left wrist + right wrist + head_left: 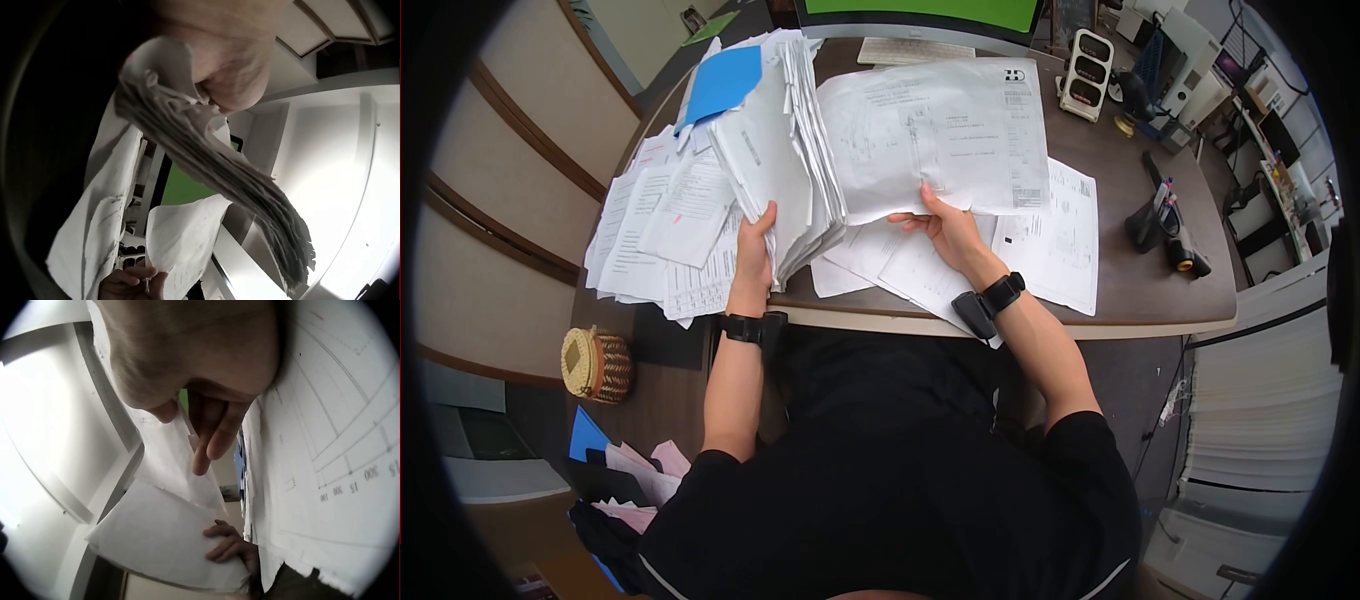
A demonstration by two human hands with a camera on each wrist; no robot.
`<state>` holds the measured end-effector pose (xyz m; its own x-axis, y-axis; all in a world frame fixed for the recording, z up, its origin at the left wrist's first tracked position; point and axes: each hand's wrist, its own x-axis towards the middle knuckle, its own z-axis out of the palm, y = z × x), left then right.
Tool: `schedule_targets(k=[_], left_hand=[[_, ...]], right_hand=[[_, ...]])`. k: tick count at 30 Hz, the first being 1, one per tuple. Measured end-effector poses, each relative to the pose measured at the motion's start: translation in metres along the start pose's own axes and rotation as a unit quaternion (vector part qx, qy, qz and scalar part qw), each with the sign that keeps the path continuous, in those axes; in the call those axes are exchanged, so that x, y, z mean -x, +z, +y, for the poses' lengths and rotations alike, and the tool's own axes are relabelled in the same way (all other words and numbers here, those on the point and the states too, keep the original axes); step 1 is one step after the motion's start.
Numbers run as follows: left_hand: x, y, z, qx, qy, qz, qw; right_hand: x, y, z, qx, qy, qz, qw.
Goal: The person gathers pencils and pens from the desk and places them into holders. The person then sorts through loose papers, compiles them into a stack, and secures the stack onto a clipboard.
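Note:
My left hand (752,250) grips a thick stack of papers (772,160) at its near edge, thumb on top, and the stack stands tilted above the desk. In the left wrist view the bent, uneven edges of the stack (212,162) fan out below the palm. Between thumb and fingers, my right hand (948,235) pinches the near edge of a large printed sheet (945,130), a drawing with text and a logo in its corner. That sheet is raised beside the stack. From the right wrist, the same sheet (165,450) passes behind the curled fingers.
Loose printed papers (670,220) lie spread at the left, and more drawings (1065,240) lie under the right hand. A blue sheet (725,82) tops the pile. Behind are a keyboard (915,50) and monitor. A pen holder (1145,225) stands right; a woven basket (597,365) sits lower left.

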<state>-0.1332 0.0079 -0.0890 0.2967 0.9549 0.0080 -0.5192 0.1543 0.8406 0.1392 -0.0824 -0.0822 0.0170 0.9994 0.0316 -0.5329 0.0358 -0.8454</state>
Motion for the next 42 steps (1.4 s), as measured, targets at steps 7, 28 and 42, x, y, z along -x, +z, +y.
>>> schedule_targets(k=[7,28,42], left_hand=[[-0.0003,-0.0018,-0.0003,0.008,-0.013,-0.006,1.0],[0.0019,-0.0019,-0.002,0.002,-0.009,-0.008,1.0],[-0.0009,-0.0024,-0.0002,0.007,-0.015,-0.01,1.0]], right_hand=[[0.0025,0.0009,-0.0001,0.009,-0.006,0.002,1.0],[0.0029,0.0011,-0.0014,0.005,0.008,0.0,1.0],[0.0018,0.0007,-0.0021,0.01,-0.001,-0.006,1.0]])
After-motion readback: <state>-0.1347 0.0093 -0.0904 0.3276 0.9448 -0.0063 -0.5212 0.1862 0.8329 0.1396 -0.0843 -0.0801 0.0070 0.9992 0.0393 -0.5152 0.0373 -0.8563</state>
